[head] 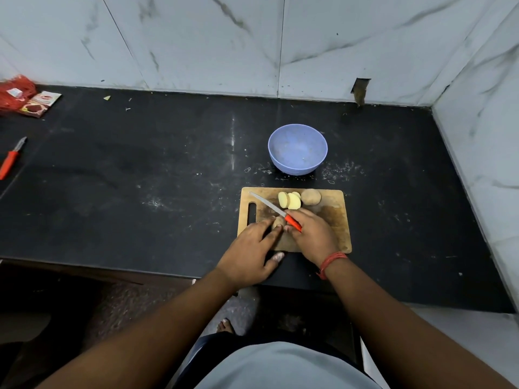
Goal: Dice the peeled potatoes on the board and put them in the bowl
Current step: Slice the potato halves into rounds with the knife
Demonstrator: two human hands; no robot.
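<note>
Two hands meet over a wooden cutting board [335, 220], and between them lies a small piece of potato [278, 222]. The left hand [252, 251] rests on this piece with its fingers stretched flat, the fingertips pressing it down onto the board; most of the piece is hidden under them. Just beside it, the right hand [311, 234] has its fingers curled firmly around the orange handle of a knife [276, 211]. The blade points away from this grip, up and to the left, and lies low over the board; whether it touches the wood I cannot tell. A red thread band [331, 262] goes around the right wrist.

Beyond the knife hand, at the far edge of the board, some pale yellow potato slices [289, 200] lean against each other. Touching them on the right side is a whole potato [311, 196] of a duller, brownish colour.

Farther away from the hands, past the board, a blue bowl [297, 148] stands on the black countertop [140, 164]. I see nothing in it except a tiny speck. White crumbs and marks are scattered on the counter around the bowl.

Well apart, at the far left edge of the counter, a peeler with an orange handle [11, 160] lies alone. Behind it, near the marble wall [196, 37], are a red mesh bag [15, 92] and a small red packet [40, 103].
</note>
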